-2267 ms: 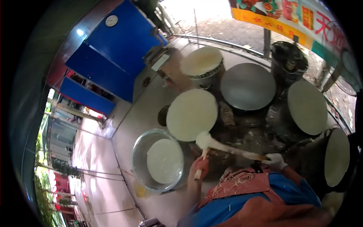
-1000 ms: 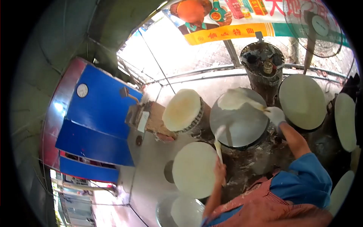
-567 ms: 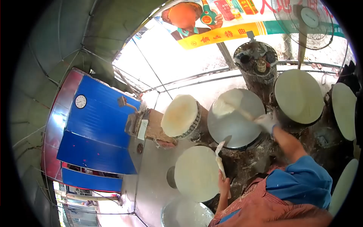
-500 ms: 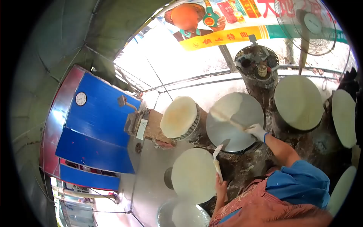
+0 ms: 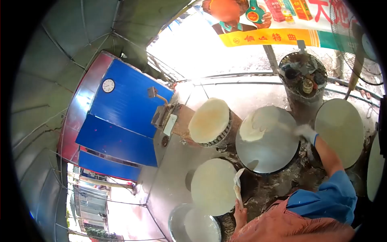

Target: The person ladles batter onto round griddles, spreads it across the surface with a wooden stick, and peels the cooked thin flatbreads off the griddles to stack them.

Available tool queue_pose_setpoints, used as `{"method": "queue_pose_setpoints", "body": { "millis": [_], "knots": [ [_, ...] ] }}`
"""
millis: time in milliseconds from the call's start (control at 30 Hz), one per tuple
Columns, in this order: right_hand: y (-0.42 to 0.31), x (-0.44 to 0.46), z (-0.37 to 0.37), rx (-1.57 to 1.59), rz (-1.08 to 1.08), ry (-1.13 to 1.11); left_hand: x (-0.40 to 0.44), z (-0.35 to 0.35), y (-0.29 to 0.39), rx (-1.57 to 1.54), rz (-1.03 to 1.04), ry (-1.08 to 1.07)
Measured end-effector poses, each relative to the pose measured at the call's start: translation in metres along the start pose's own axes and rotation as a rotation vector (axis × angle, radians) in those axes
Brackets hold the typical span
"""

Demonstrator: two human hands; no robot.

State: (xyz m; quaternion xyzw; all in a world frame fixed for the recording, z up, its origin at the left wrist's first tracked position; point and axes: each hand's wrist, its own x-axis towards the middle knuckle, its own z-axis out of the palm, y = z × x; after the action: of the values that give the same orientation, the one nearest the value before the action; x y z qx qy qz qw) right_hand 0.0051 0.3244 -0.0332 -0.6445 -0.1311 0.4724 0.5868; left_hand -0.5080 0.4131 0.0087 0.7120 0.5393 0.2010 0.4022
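My left hand [image 5: 240,216], bare, grips the handle of a batter-smeared scraper [image 5: 238,189], its pale blade upright beside a round griddle covered in pale batter [image 5: 215,187]. My right hand [image 5: 307,132], in a white glove, is over the right edge of the dark round griddle [image 5: 268,155]. It closes round a wooden spreader [image 5: 285,126], which is smeared by motion and reaches left over the plate. Pale batter [image 5: 256,126] covers the upper left part of that griddle. A metal basin [image 5: 174,224] with a pale round mass inside stands at the bottom.
A browned sheet lies on a drum-shaped stove [image 5: 209,120] at upper left. Another coated griddle [image 5: 340,133] is at right, with a further one at the frame's edge. Behind stand an open drum [image 5: 303,74] of odds and ends, a fan [image 5: 356,52] and blue panels [image 5: 125,109].
The right hand swept from the lower griddle to the dark one, where batter now lies, then moved to its right edge. The left hand still holds the scraper. The view has turned.
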Motion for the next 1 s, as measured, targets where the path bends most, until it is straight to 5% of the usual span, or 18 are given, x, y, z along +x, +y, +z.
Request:
{"method": "queue_pose_setpoints", "body": {
  "millis": [33,67,200,233,300,367,433,567,667,733,767,800,833,900,1000],
  "knots": [
    [-0.017,0.006,0.008,0.022,-0.02,0.05,-0.002,0.006,-0.018,-0.09,0.128,0.038],
    [-0.032,0.006,0.019,0.038,-0.035,0.102,-0.008,0.008,-0.018,-0.145,0.01,0.004],
    [0.019,0.015,0.034,-0.161,0.134,-0.262,-0.023,0.007,-0.008,-0.213,-0.26,-0.091],
    [0.028,0.012,0.023,-0.265,-0.07,-0.286,-0.027,0.006,-0.009,-0.161,-0.269,-0.104],
    [0.022,0.03,0.001,-0.271,-0.133,-0.222,-0.032,0.008,-0.028,-0.085,-0.19,-0.084],
    [-0.008,0.057,-0.01,-0.074,0.051,-0.15,-0.044,0.015,-0.086,-0.016,-0.042,-0.053],
    [-0.078,0.029,0.032,-0.162,0.061,-0.086,-0.049,0.025,-0.138,-0.297,-0.291,-0.091],
    [-0.042,0.018,0.031,-0.401,0.172,-0.373,-0.063,0.018,-0.1,-0.576,-0.495,-0.075],
    [-0.011,0.044,-0.004,-0.373,0.016,-0.375,-0.07,0.026,-0.109,-0.377,-0.395,-0.025],
    [-0.048,0.06,-0.006,-0.34,0.055,-0.355,-0.074,0.008,-0.034,0.05,-0.284,-0.06],
    [-0.045,0.085,0.005,-0.351,0.054,-0.169,-0.077,0.007,-0.037,0.029,-0.303,-0.049],
    [-0.057,0.093,0.018,-0.332,-0.136,-0.205,-0.082,0.01,-0.047,0.011,-0.327,-0.042],
    [-0.059,0.102,0.026,-0.427,-0.036,-0.283,-0.087,0.011,-0.057,-0.004,-0.352,-0.034],
    [0.014,0.133,0.008,-0.48,-0.072,-0.501,-0.097,0.016,-0.078,-0.177,-0.324,0.013],
    [-0.064,0.033,0.014,-0.63,0.218,-0.532,-0.106,0.033,-0.093,-0.636,-0.345,0.038]
  ]
}}
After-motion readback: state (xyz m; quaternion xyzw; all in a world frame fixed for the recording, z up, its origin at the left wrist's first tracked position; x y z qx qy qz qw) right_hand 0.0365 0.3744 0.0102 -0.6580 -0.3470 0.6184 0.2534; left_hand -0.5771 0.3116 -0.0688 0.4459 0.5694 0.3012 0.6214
